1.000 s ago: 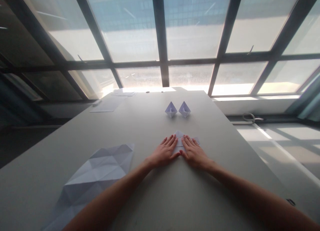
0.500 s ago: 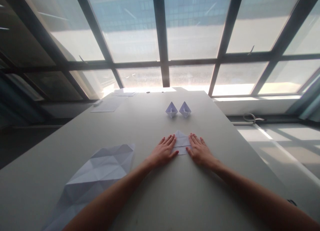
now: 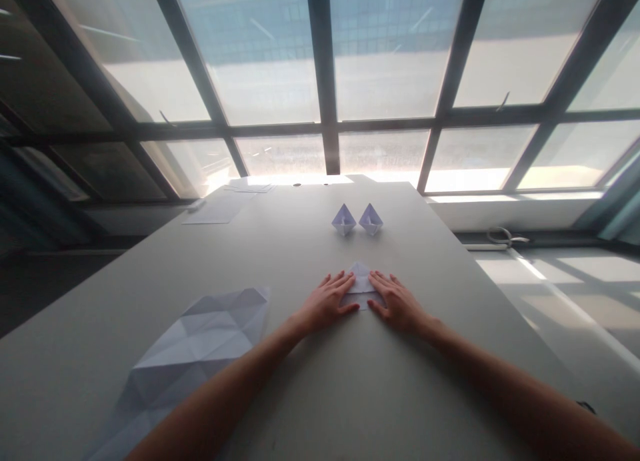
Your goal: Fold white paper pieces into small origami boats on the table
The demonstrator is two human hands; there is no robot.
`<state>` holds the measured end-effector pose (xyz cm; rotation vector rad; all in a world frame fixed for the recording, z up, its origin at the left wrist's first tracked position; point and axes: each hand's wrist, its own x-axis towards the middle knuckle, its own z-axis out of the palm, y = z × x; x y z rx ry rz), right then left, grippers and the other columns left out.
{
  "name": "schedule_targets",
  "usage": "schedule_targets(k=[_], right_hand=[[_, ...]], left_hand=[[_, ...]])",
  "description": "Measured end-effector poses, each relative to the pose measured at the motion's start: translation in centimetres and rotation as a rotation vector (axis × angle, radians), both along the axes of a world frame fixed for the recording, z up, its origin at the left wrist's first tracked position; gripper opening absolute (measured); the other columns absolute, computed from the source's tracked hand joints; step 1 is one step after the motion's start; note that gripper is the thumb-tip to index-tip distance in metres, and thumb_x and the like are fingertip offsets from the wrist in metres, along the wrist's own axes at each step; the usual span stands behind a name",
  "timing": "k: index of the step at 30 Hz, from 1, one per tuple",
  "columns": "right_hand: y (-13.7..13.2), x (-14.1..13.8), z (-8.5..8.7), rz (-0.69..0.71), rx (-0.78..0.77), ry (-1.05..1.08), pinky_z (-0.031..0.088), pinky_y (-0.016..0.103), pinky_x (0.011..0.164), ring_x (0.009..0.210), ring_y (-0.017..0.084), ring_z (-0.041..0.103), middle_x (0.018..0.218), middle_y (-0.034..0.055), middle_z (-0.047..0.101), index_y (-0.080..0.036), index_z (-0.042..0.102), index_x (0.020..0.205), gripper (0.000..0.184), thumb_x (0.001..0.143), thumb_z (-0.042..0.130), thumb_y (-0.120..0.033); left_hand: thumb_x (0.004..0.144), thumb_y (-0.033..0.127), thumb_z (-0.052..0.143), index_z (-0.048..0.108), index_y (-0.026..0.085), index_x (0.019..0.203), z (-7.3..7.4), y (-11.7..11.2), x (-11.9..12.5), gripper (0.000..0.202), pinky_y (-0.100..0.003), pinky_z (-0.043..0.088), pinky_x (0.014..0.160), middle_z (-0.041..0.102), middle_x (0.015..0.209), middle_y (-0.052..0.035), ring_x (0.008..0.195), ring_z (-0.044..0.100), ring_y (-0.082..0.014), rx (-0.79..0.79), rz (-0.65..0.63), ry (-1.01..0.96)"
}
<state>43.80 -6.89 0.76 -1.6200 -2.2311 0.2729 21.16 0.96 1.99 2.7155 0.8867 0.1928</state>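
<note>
Both hands lie flat on the grey table [image 3: 310,394], palms down, pressing a small piece of folded white paper [image 3: 361,286] that sits just past the middle of the table at about twelve o'clock from the person. The left hand [image 3: 326,304] covers the paper's nine o'clock edge, fingers spread and pointing toward one o'clock; the right hand [image 3: 399,302] covers its three o'clock edge, fingers pointing toward eleven. Neither hand has a closed grip on anything: each is opened out flat, with the fingertips resting on the paper and the heels of the palms on the bare table. Between the two hands the paper shows as a pointed shape, its tip toward twelve o'clock and a crease running across it. Farther off at twelve o'clock, well apart from the hands, two small folded paper boats stand side by side, the left boat [image 3: 344,219] just beside the right boat [image 3: 371,219], nearly touching; whether anything lies inside their hollows cannot be told from here. At eight o'clock from the hands, near the table's close edge, a large creased sheet [image 3: 200,344] lies opened out flat. At ten o'clock, near the far corner, a few flat sheets [image 3: 220,208] rest on the table under the big window [image 3: 390,54].
</note>
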Motion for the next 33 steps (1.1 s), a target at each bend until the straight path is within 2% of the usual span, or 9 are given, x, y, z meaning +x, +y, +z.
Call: schedule_targets(k=[4, 9, 13, 17, 19, 23, 27, 30, 33], right_hand=[[0.2, 0.1, 0.0, -0.015, 0.023, 0.008, 0.024, 0.044, 0.116, 0.139, 0.026, 0.037, 0.147, 0.017, 0.044, -0.01, 0.045, 0.143, 0.061, 0.091, 0.055, -0.039], [-0.1, -0.2, 0.7, -0.048, 0.163, 0.031, 0.034, 0.04, 0.107, 0.122, 0.026, 0.055, 0.129, 0.0112, 0.063, -0.017, 0.06, 0.127, 0.042, 0.087, 0.063, -0.03], [-0.2, -0.4, 1.4, -0.071, 0.233, 0.019, 0.039, 0.036, 0.095, 0.1, 0.022, 0.064, 0.105, 0.0061, 0.074, -0.021, 0.07, 0.105, 0.018, 0.092, 0.058, -0.022], [-0.1, -0.3, 1.6, -0.099, 0.274, -0.016, 0.039, 0.034, 0.091, 0.088, 0.02, 0.066, 0.089, 0.0049, 0.075, -0.021, 0.072, 0.093, 0.021, 0.094, 0.052, -0.015], [-0.1, -0.1, 1.6, -0.092, 0.322, 0.0, 0.038, 0.034, 0.093, 0.094, 0.02, 0.065, 0.096, 0.0057, 0.075, -0.021, 0.072, 0.098, 0.024, 0.094, 0.049, -0.013], [0.0, 0.0, 1.5, -0.075, 0.396, -0.001, 0.034, 0.036, 0.105, 0.118, 0.02, 0.057, 0.122, 0.0078, 0.068, -0.018, 0.067, 0.117, 0.036, 0.094, 0.042, -0.007], [0.2, -0.1, 1.2, -0.035, 0.296, -0.119, 0.026, 0.041, 0.113, 0.132, 0.021, 0.046, 0.136, 0.0085, 0.059, -0.016, 0.062, 0.126, 0.05, 0.086, 0.038, 0.002], [0.2, -0.3, 0.7, -0.003, 0.19, -0.194, 0.021, 0.044, 0.116, 0.137, 0.023, 0.039, 0.141, 0.0099, 0.053, -0.013, 0.058, 0.131, 0.058, 0.081, 0.036, 0.003], [0.0, -0.7, 0.2, -0.012, 0.138, -0.233, 0.016, 0.047, 0.118, 0.14, 0.025, 0.035, 0.145, 0.0139, 0.048, -0.008, 0.05, 0.139, 0.06, 0.081, 0.037, -0.001]], left_hand=[[0.09, 0.058, 0.053, 0.034, 0.025, 0.15, 0.4, -0.2, 0.0, 0.071, -0.045, 0.019, 0.118, 0.034, 0.155, -0.0066, 0.145, 0.026, -0.0266, -0.009, 0.021, -0.021], [0.089, 0.048, 0.061, 0.052, 0.028, 0.138, 0.3, -0.4, 0.1, 0.054, -0.041, 0.032, 0.113, 0.056, 0.139, -0.0047, 0.134, 0.045, -0.0257, 0.064, 0.045, -0.121], [0.094, 0.036, 0.056, 0.065, 0.031, 0.122, 0.6, -0.6, 0.2, 0.03, -0.036, 0.041, 0.106, 0.067, 0.124, -0.0002, 0.122, 0.057, -0.0236, 0.108, 0.044, -0.181], [0.098, 0.032, 0.049, 0.07, 0.031, 0.112, 1.2, -0.9, 0.2, 0.025, -0.038, 0.041, 0.105, 0.073, 0.111, -0.0008, 0.112, 0.064, -0.0213, 0.181, 0.058, -0.202], [0.099, 0.027, 0.047, 0.069, 0.031, 0.114, 1.5, -1.0, 0.1, 0.027, -0.04, 0.039, 0.107, 0.073, 0.112, -0.0019, 0.111, 0.064, -0.0206, 0.249, 0.073, -0.228], [0.098, 0.013, 0.04, 0.064, 0.027, 0.122, 1.7, -1.1, 0.1, 0.037, -0.046, 0.03, 0.114, 0.066, 0.126, -0.0025, 0.124, 0.055, -0.0204, 0.387, 0.085, -0.234], [0.092, 0.004, 0.039, 0.063, 0.024, 0.124, 1.5, -1.0, 0.1, 0.045, -0.052, 0.018, 0.118, 0.059, 0.135, -0.0045, 0.132, 0.048, -0.0233, 0.42, 0.101, -0.091], [0.089, 0.005, 0.041, 0.06, 0.022, 0.127, 1.1, -1.1, 0.1, 0.047, -0.054, 0.013, 0.119, 0.054, 0.14, -0.007, 0.136, 0.043, -0.0249, 0.387, 0.096, 0.011], [0.09, 0.016, 0.046, 0.054, 0.016, 0.134, 0.8, -1.6, 0.2, 0.045, -0.053, 0.003, 0.12, 0.049, 0.144, -0.0122, 0.14, 0.035, -0.0264, 0.388, 0.112, 0.023]])
